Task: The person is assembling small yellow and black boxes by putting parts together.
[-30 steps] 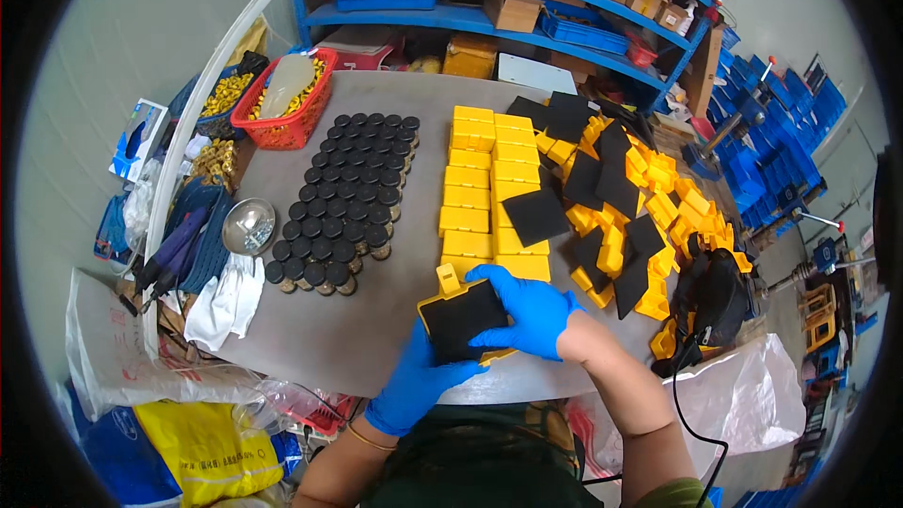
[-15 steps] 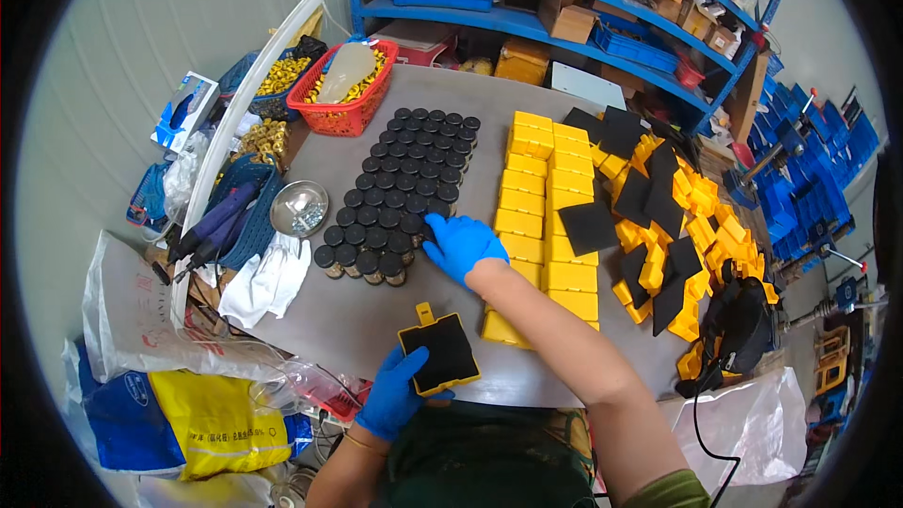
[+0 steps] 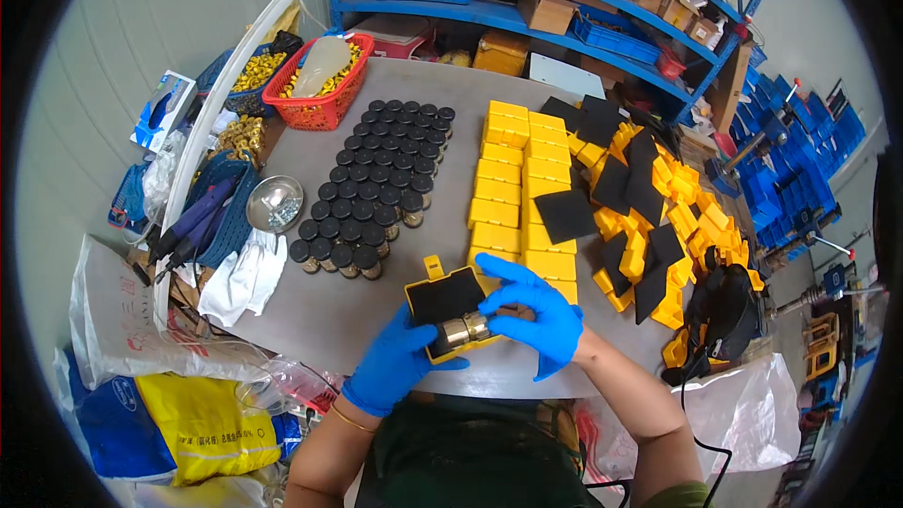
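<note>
My left hand (image 3: 390, 362), in a blue glove, is closed on the near left side of a small yellow plastic box (image 3: 433, 268). The box is open and tilted, with a black foam pad (image 3: 446, 297) lining its lid. In its lower half lies a brass-coloured metal cylinder (image 3: 464, 330), a dark cap at its left end. My gloved right hand (image 3: 536, 320) has its thumb and fingers at the cylinder's right end; the index finger is raised over the lid. Left of the box, rows of similar black-capped cylinders (image 3: 361, 192) stand upright on the table.
Closed yellow boxes (image 3: 497, 190) form two columns to the right. Beyond them lie black foam sheets (image 3: 566, 216) and a heap of open yellow boxes (image 3: 691, 183). A metal bowl (image 3: 276, 204) of small parts, a white glove (image 3: 246, 279) and a red basket (image 3: 322, 111) sit left.
My right hand has come back from the rows of capped cylinders to the box, and a cylinder now lies in it. The box is turned more open toward me. The view has shifted slightly.
</note>
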A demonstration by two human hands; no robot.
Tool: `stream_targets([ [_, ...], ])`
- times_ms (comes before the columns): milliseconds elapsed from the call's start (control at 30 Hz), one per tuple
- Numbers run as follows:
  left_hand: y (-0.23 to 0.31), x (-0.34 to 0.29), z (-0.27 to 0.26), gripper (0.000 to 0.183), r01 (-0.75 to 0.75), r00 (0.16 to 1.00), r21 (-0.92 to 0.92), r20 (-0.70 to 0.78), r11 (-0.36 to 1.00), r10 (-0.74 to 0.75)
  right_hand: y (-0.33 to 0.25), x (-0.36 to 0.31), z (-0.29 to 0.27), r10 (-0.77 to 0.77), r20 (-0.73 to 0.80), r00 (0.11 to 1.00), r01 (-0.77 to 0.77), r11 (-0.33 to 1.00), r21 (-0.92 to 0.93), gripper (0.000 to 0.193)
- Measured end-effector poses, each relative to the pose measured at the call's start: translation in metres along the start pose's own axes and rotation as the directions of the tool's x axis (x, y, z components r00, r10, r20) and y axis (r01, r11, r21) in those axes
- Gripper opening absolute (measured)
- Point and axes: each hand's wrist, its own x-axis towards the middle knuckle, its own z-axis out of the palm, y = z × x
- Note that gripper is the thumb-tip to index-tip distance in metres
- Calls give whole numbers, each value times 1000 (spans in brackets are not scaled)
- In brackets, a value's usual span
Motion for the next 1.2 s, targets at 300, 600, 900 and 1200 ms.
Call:
stream_targets([
  [300, 0, -11, 25, 61, 23, 1000, 252, -7, 968, -22, -7, -11, -4, 188, 242, 952, -293, 789, 539, 78],
  [600, 15, -11, 27, 50, -212, 950, 744, 309, 633, -45, -26, -21, -20, 54, 231, 971, 7, 967, -253, 60],
  [900, 10, 12, 24, 53, 595, 800, 96, 18, 798, -600, -43, -5, -39, 218, 452, 865, -174, 975, -139, 55],
  [1200, 19, 30, 29, 41, 422, 891, 455, -47, 784, -452, -26, 25, -29, 146, 442, 885, 13, 941, -338, 55],
])
